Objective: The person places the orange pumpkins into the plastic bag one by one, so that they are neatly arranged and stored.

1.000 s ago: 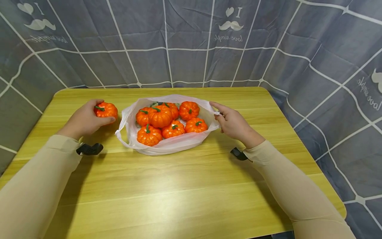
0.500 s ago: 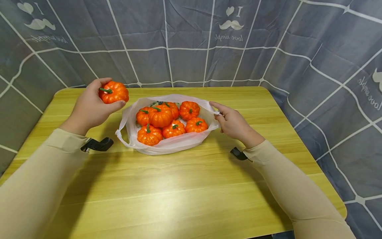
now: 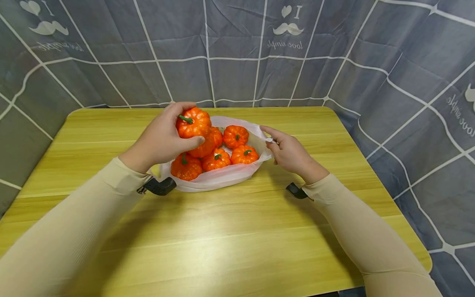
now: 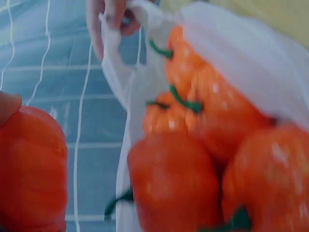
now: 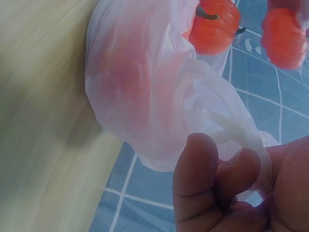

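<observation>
My left hand [image 3: 157, 138] grips a small orange pumpkin [image 3: 196, 123] with a green stem, thumb on its near side. It holds this above the left part of a white plastic bag [image 3: 226, 177]. In the left wrist view the held pumpkin [image 4: 31, 169] is apart from those in the bag. Several similar pumpkins [image 3: 245, 155] lie inside the open bag; the hand hides some of them. My right hand [image 3: 293, 156] pinches the bag's right handle; in the right wrist view the curled fingers [image 5: 195, 179] have the thin plastic between them.
The bag stands on a wooden table [image 3: 230, 235] with light yellow grain. A grey-blue curtain [image 3: 237, 78] with white grid lines hangs behind the table and along its sides. Each wrist wears a black camera mount [image 3: 160, 186].
My left hand has lifted the pumpkin from the table's left side and carried it right, over the bag. The right hand keeps its place on the bag handle.
</observation>
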A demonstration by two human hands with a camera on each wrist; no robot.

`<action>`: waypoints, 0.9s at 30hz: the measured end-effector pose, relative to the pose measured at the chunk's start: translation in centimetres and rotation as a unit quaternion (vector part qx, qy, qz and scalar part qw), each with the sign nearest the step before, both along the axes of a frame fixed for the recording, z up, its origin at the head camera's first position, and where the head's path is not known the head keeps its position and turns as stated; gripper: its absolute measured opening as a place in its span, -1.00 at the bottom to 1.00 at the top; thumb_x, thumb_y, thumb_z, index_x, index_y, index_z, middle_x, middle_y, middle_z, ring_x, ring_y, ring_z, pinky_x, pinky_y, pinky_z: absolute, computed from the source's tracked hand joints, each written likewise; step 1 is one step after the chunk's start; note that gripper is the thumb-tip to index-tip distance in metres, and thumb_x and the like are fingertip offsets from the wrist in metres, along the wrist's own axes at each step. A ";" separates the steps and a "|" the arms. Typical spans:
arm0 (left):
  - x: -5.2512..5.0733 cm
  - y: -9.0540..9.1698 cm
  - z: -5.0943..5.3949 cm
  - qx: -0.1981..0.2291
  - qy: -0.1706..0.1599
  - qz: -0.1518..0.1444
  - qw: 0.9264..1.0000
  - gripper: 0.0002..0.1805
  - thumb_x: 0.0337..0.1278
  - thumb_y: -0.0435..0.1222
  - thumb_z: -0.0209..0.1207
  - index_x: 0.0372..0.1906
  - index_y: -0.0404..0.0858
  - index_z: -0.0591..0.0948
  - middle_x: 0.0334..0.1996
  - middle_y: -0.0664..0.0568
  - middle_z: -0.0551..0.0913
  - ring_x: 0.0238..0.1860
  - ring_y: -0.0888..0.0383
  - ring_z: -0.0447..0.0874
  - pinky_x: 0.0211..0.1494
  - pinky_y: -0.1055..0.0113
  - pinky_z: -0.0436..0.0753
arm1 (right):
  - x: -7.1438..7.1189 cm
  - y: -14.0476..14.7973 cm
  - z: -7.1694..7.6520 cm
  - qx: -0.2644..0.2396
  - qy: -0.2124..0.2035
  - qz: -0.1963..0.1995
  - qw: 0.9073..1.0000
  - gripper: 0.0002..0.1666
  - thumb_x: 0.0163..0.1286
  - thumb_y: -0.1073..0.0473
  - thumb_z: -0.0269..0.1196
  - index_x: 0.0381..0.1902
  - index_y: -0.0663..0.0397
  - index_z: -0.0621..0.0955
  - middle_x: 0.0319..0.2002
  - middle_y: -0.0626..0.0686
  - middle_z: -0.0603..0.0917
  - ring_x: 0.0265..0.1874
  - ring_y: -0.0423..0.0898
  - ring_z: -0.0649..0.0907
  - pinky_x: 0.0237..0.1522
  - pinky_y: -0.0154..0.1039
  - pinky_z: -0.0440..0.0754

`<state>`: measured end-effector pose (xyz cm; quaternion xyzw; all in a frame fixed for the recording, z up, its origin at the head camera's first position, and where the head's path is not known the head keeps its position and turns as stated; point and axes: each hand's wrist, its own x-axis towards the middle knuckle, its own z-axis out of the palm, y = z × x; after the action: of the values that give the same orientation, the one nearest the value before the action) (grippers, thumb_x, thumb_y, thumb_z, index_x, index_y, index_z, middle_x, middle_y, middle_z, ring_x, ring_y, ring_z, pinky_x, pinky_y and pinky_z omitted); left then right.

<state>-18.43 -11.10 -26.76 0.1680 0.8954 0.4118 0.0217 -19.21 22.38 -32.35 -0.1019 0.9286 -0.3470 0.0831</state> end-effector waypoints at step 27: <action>-2.9 8.5 -3.9 -0.084 -0.031 -0.085 0.992 -0.07 0.16 -0.04 0.40 0.60 -0.13 0.29 0.46 0.01 0.44 0.33 0.03 0.51 0.47 0.05 0.52 | 0.0 0.3 0.2 -0.013 -0.006 0.013 1.000 -0.37 0.71 0.17 -0.01 0.64 -0.28 0.30 -0.12 0.17 0.72 -0.58 -0.04 0.62 -0.44 -0.19 0.62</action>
<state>-21.38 -2.56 -30.62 0.2284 0.9082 0.3367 0.0987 -19.18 22.72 -32.18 -0.1125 0.9220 -0.3589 0.0918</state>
